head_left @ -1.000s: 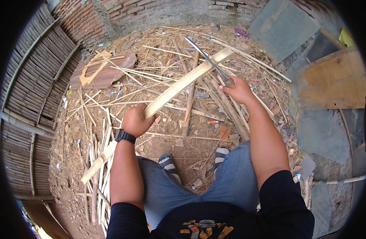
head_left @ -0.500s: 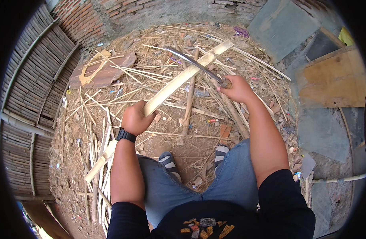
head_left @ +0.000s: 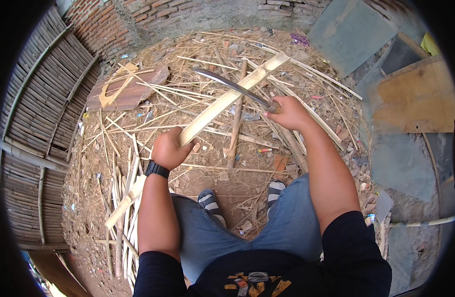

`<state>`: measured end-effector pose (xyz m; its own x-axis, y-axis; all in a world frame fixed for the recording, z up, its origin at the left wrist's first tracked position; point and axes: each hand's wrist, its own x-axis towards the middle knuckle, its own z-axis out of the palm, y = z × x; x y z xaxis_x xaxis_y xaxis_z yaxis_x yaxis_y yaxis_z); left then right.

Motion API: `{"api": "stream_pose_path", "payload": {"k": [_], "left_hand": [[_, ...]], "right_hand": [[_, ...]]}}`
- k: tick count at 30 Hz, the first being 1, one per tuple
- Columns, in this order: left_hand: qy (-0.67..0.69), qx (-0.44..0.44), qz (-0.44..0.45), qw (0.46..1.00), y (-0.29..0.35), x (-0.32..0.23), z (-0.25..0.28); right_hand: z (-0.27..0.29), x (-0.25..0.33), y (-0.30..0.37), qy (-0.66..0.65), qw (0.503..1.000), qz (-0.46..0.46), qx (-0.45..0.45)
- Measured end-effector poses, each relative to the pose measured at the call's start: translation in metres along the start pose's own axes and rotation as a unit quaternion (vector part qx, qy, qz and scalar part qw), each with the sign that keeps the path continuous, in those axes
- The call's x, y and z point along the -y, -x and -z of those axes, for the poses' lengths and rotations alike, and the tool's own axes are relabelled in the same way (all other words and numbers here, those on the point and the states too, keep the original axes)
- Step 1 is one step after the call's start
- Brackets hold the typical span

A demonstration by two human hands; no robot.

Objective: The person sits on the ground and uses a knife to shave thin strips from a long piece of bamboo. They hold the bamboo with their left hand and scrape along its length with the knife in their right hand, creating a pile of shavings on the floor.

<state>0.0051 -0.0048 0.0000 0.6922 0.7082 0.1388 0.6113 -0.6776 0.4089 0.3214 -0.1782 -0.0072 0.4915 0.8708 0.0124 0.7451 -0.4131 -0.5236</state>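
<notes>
My left hand [head_left: 170,147] is closed around a split length of bamboo [head_left: 215,110], its pale hollow side facing up. The bamboo slants from beside my left forearm up to the far right. In my right hand [head_left: 289,113] is the handle of a machete [head_left: 232,85] with a long dark blade, curved toward its tip. That blade lies across the bamboo's far half, its tip pointing to the far left. Whether the edge bites into the bamboo or only rests on it I cannot tell. My fingers hide most of the handle.
Split bamboo strips [head_left: 131,198] lie heaped beside my left forearm. Thin slivers and a round stick [head_left: 236,129] litter the ground ahead. A brown board [head_left: 133,89] lies at the far left, near a bamboo-slat wall [head_left: 49,89]. Flat sheets [head_left: 351,37] lie along the right.
My right hand and the machete have shifted slightly left along the bamboo, and the blade's tip now sits farther left and lower. My left hand keeps its hold, almost unmoved.
</notes>
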Motion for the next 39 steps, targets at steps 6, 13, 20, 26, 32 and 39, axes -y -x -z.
{"api": "stream_pose_path", "payload": {"k": [6, 13, 20, 26, 32, 39], "left_hand": [[-0.033, 0.007, -0.003, 0.999, 0.0, -0.002, 0.002], [-0.017, -0.013, -0.033, 0.999, -0.002, 0.003, -0.003], [-0.005, 0.013, 0.008, 1.0, 0.0, -0.001, 0.001], [-0.03, 0.026, -0.005, 0.999, 0.0, -0.002, 0.001], [-0.023, 0.017, -0.015, 0.999, -0.002, 0.002, -0.002], [-0.01, 0.011, -0.007, 1.0, 0.0, -0.001, 0.0]], "right_hand": [[0.0, -0.035, -0.007, -0.08, 0.991, -0.101, -0.038], [0.007, -0.019, -0.001, -0.091, 0.992, -0.089, -0.014], [0.0, -0.015, -0.003, -0.029, 0.999, -0.028, -0.013], [-0.002, -0.043, -0.004, -0.068, 0.984, -0.134, -0.096], [0.004, -0.027, 0.0, -0.101, 0.984, -0.12, -0.086], [0.003, -0.018, 0.0, -0.052, 0.996, -0.061, -0.045]]}}
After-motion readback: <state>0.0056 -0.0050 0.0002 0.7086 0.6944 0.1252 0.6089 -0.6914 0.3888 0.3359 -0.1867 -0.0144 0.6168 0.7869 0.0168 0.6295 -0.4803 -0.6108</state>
